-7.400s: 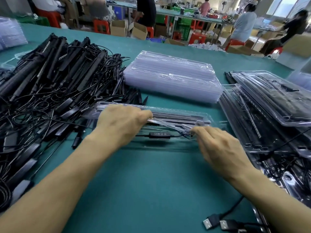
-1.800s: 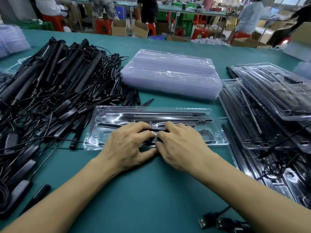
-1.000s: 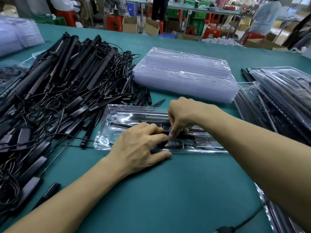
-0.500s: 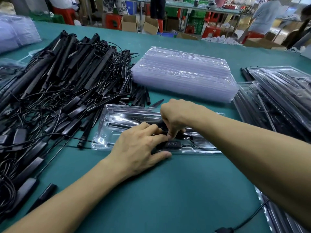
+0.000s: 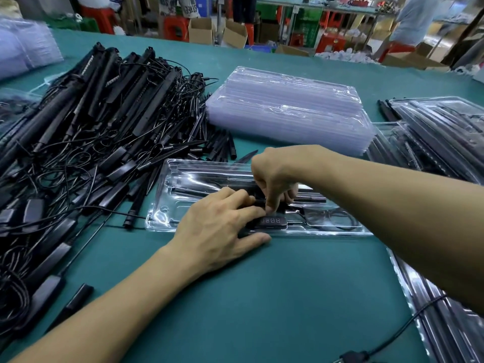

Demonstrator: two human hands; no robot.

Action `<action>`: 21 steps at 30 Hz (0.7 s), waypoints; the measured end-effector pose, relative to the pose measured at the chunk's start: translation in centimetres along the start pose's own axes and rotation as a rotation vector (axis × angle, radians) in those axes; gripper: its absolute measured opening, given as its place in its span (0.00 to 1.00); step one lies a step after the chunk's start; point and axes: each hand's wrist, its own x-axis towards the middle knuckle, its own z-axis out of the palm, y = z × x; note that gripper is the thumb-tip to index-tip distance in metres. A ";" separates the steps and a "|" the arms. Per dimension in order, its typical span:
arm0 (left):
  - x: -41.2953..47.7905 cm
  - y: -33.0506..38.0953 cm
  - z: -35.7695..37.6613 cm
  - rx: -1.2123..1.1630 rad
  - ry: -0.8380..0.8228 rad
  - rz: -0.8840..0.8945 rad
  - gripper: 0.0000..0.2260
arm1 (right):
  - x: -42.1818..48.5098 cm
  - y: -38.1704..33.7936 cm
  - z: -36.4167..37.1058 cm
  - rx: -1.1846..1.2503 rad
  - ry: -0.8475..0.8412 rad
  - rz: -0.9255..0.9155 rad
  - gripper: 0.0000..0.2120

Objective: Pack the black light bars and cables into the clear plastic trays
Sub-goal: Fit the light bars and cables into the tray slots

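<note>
usb plug (image 5: 351, 357) at near right edge, lead running up across a packed tray (image 5: 429, 318). green mat (image 5: 262, 297) under everything. left hand (image 5: 217, 231) palm down on near rim of clear tray (image 5: 162, 221), fingers straight and close together, pressing just left of inline controller (image 5: 272, 220), thumb out on the mat. right hand (image 5: 275, 174) above tray centre, fingers curled down, thumb and index tips pinching black cable (image 5: 327, 227) beside left index tip. rest of cable looped in tray's right pocket. light bar (image 5: 311, 198) seated in a middle channel of the tray. loose pile of light bars and cables (image 5: 91, 113) to the left, reaching tray's left end. stack of empty trays (image 5: 288, 108) behind. more packed trays (image 5: 445, 132) far right. cardboard boxes (image 5: 201, 30) beyond the table.
</note>
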 end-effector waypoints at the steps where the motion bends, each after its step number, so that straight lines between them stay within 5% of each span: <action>1: 0.0 0.0 0.1 0.002 0.003 0.004 0.23 | 0.0 0.1 0.0 0.011 0.003 -0.002 0.14; 16: 0.3 0.5 0.5 0.019 0.070 0.030 0.23 | 0.4 1.8 0.8 0.094 0.077 -0.078 0.15; 21: 0.1 0.6 0.2 0.051 0.113 0.069 0.19 | -1.8 6.2 1.9 0.328 0.400 -0.136 0.18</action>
